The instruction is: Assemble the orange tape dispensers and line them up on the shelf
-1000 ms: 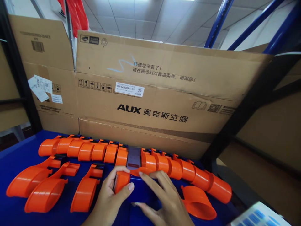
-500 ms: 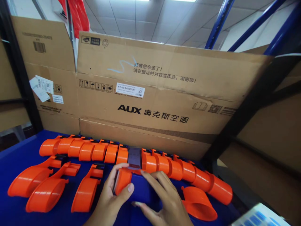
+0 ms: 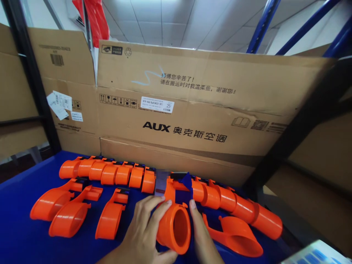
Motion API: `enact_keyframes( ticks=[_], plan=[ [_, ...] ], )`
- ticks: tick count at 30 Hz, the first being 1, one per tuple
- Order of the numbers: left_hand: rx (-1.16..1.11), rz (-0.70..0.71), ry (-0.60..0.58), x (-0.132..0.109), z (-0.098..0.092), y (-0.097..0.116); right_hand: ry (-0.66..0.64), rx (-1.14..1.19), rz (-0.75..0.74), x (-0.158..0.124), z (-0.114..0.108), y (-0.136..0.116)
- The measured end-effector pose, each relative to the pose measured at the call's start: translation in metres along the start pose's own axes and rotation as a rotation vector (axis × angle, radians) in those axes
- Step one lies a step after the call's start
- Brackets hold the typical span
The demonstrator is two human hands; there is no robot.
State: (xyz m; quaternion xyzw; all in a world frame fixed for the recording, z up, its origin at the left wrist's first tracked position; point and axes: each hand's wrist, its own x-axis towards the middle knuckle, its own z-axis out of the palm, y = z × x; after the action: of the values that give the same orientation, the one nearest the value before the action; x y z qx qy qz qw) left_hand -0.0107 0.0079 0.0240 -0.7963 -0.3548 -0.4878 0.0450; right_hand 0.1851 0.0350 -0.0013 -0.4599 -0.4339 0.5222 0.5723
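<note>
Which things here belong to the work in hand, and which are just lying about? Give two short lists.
In hand:
- left hand and right hand, both gripping the orange holder
- row of orange holders behind it

Lying about:
- cardboard box
- blue shelf posts
- blue table

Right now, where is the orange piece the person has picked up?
In the head view, the orange piece is bottom centre, gripped between the left hand and right hand, open mouth toward the camera, in front of the back row of orange pieces.
</note>
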Motion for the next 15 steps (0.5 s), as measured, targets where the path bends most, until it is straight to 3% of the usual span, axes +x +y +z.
enact_keyframes(
  ticks=[5,8,11,15],
  plan=[
    [0.049,0.054,0.021,0.012,-0.012,0.002,-0.122,0.11,0.016,-0.002,0.021,-0.027],
    [0.107,0.115,0.01,0.016,-0.036,-0.002,-0.255,0.069,0.025,0.0,0.017,-0.04],
    [0.197,0.112,-0.069,0.011,-0.081,-0.017,-0.374,0.036,0.01,0.002,0.01,-0.051],
    [0.392,0.002,-0.231,-0.008,-0.158,-0.053,-0.394,0.066,-0.053,-0.002,0.003,-0.069]
  ],
)
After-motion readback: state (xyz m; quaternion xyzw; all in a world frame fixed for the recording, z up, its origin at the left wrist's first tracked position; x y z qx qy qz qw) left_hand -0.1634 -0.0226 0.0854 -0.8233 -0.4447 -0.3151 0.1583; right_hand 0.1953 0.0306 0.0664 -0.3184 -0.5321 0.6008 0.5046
